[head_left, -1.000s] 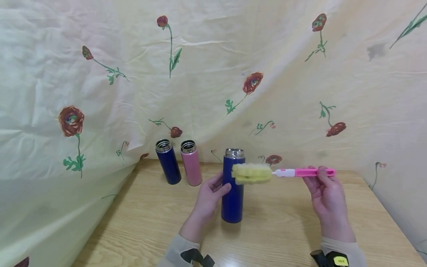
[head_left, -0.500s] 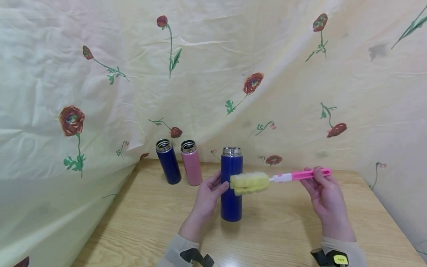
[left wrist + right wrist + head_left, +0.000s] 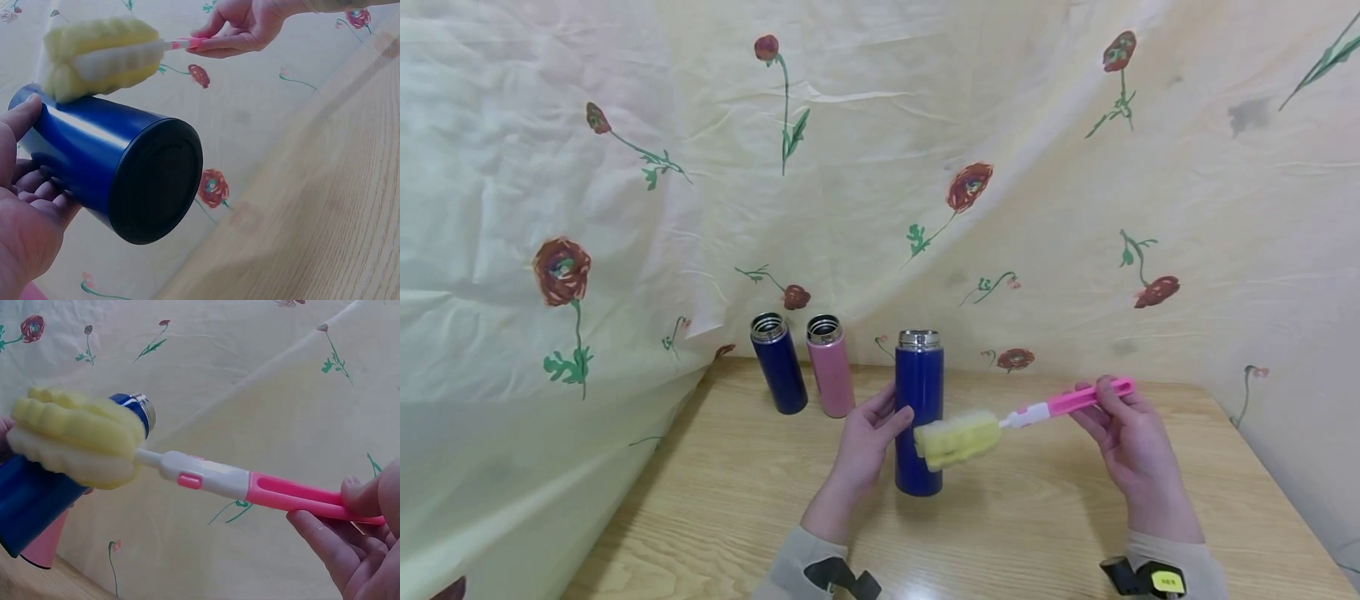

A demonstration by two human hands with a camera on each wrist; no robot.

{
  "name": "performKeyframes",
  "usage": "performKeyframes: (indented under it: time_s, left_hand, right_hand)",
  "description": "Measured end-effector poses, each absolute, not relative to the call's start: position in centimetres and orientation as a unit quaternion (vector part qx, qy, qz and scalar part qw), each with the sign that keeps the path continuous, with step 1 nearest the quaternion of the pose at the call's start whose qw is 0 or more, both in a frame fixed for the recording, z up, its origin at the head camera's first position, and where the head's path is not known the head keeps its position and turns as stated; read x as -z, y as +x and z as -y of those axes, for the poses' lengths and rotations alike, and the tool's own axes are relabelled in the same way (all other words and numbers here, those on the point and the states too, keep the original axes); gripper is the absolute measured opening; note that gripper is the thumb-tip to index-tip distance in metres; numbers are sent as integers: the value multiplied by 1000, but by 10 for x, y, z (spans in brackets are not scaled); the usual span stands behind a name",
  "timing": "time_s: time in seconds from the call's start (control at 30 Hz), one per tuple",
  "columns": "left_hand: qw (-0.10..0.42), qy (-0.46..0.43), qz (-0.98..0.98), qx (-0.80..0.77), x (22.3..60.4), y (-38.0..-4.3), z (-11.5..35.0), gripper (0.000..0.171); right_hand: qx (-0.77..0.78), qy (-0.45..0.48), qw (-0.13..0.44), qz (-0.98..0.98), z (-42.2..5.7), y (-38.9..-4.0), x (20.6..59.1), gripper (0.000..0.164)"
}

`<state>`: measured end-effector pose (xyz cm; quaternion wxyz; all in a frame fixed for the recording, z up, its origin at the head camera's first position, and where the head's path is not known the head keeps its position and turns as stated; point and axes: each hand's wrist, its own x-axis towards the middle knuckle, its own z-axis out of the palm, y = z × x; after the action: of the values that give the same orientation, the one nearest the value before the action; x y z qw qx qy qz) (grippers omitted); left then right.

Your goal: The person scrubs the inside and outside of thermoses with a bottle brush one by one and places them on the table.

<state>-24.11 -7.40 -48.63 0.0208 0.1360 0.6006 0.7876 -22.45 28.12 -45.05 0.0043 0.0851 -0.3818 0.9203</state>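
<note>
A tall blue bottle (image 3: 919,375) with a bare steel mouth is gripped around its middle by my left hand (image 3: 863,437). Its black base (image 3: 159,181) faces the left wrist camera, raised off the wood. My right hand (image 3: 1131,442) pinches the far end of a bottle brush's pink handle (image 3: 1075,402) between thumb and fingers. The brush's yellow and white sponge head (image 3: 958,438) lies against the lower side of the blue bottle, just right of my left thumb. In the right wrist view the sponge (image 3: 81,440) covers much of the bottle's side.
A shorter dark blue bottle (image 3: 780,371) and a pink bottle (image 3: 831,375), both without lids, stand side by side at the back left of the wooden table (image 3: 715,517). A flower-printed cloth (image 3: 850,167) hangs behind and along the left side.
The sponge head has slid down along the blue bottle, and the brush now tilts with its head lower. My right hand has shifted slightly left; the bottle has moved a little left.
</note>
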Motion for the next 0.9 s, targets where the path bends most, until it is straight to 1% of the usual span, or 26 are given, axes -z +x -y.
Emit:
performKeyframes:
  time_s: [0.2,0.33,0.73,0.9]
  left_hand:
    - [21,136,-595,-792,486,-241,74,65]
    - [19,134,-594,-793,484,-241,74,65]
    - [20,135,-588,-797,484,-242,75,64]
    - [19,143,-588,-796,485,-242,75,64]
  right_hand:
    - [-874,97,-5,476,-281,-226,452,25]
    - [-849,100,-13,518,-281,-226,453,24]
    - [-822,145,-25,550,-279,-229,454,23]
    - [-819,147,-29,554,-278,-229,455,21]
